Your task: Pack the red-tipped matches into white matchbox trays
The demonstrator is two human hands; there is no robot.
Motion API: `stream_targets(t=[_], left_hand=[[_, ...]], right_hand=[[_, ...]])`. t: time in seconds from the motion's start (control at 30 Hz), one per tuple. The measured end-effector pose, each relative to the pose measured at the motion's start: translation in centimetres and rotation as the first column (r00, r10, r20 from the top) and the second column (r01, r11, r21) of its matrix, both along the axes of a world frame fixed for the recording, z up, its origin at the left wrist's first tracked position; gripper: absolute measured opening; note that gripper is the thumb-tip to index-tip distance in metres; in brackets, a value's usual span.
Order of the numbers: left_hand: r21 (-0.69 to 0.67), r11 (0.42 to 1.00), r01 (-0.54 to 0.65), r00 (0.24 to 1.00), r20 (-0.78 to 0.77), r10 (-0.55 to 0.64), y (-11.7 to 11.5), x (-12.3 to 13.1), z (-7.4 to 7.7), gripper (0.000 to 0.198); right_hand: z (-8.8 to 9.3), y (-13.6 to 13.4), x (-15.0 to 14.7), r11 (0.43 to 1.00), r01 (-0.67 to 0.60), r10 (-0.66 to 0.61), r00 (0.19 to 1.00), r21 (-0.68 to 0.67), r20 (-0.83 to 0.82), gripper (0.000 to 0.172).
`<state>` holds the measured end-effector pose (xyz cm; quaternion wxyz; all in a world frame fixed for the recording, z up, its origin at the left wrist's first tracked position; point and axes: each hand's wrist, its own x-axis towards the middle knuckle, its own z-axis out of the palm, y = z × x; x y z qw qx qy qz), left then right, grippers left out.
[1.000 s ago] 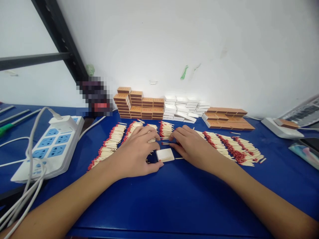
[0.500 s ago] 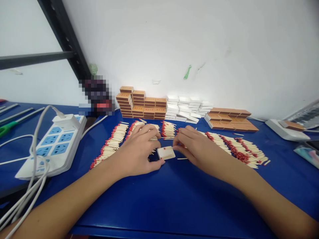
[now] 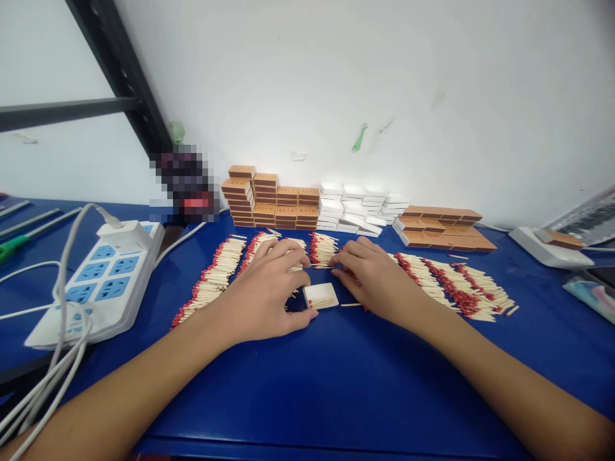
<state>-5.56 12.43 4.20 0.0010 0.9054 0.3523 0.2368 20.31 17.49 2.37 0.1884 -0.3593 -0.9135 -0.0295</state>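
Note:
My left hand (image 3: 269, 288) is curled around the left end of a small white matchbox tray (image 3: 331, 290), thumb at its near edge and fingers at its far side. A few red-headed matches lie inside the tray along its near side. My right hand (image 3: 372, 269) is just beyond the tray's right end, fingers bent and the thumb close to the index finger beside a pile of matches (image 3: 323, 248). Whether a match is between those fingertips I cannot make out. A single match (image 3: 350, 305) lies on the blue table right of the tray.
Rows of matches (image 3: 216, 275) spread left, with more (image 3: 461, 288) at right. Behind stand stacked brown matchboxes (image 3: 288, 216), white trays (image 3: 331, 208) and further brown boxes (image 3: 446, 237). A power strip (image 3: 139, 269) with white cables is at left, scissors-green handle (image 3: 14, 246) beyond.
My right hand has moved away from the tray's right end toward the match pile behind it. More matches now lie together along the tray's near side. My left hand keeps its hold.

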Motion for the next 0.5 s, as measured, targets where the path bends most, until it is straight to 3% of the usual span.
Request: stream_targets(t=[0.5], left_hand=[[0.013, 1.0, 0.013, 1.0, 0.008, -0.013, -0.08, -0.02, -0.06, 0.021]], right_hand=[[-0.14, -0.18, -0.58, 0.998, -0.043, 0.041, 0.998, -0.044, -0.039, 0.013]])
